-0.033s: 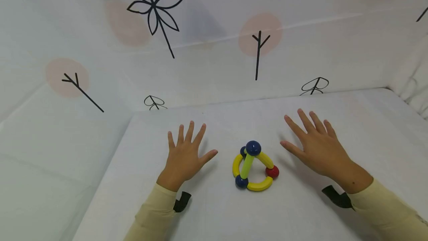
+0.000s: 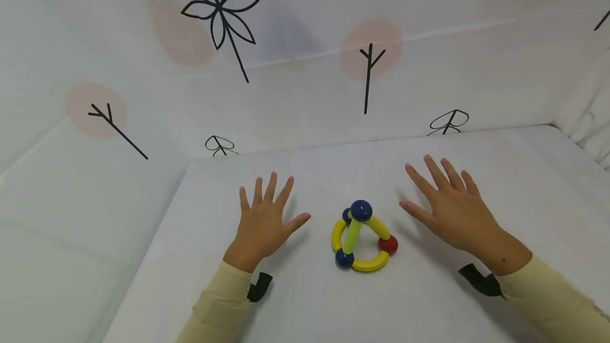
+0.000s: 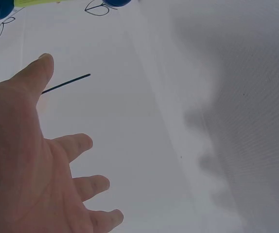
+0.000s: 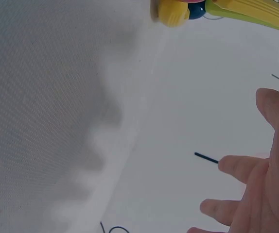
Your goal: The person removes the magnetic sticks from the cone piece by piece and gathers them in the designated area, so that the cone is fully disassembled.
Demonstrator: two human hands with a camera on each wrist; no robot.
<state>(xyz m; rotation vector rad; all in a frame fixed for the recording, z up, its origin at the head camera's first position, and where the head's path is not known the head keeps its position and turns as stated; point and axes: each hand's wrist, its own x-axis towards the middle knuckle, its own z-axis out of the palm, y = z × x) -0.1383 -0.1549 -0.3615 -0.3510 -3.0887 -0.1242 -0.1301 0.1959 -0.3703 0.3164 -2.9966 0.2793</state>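
Observation:
A small pyramid-like frame of magnetic balls and sticks stands between my hands in the head view. A blue ball (image 2: 361,210) tops it, with a light green stick (image 2: 351,237) and a straight yellow stick (image 2: 378,228) sloping down. Its base shows a curved yellow stick (image 2: 370,264), a red ball (image 2: 388,245) and two more blue balls. To its left, my left hand (image 2: 259,229) is held palm down, fingers spread, apart from the frame. My right hand (image 2: 455,216) is spread likewise on the other side, holding nothing. Both wrist views catch only part of the frame at the top edge.
White cloth covers the table (image 2: 305,306). Behind it rises a white cloth backdrop (image 2: 295,105) printed with black plant outlines and pale pink dots. A black strap piece (image 2: 259,287) shows by the left sleeve, another (image 2: 480,280) by the right sleeve.

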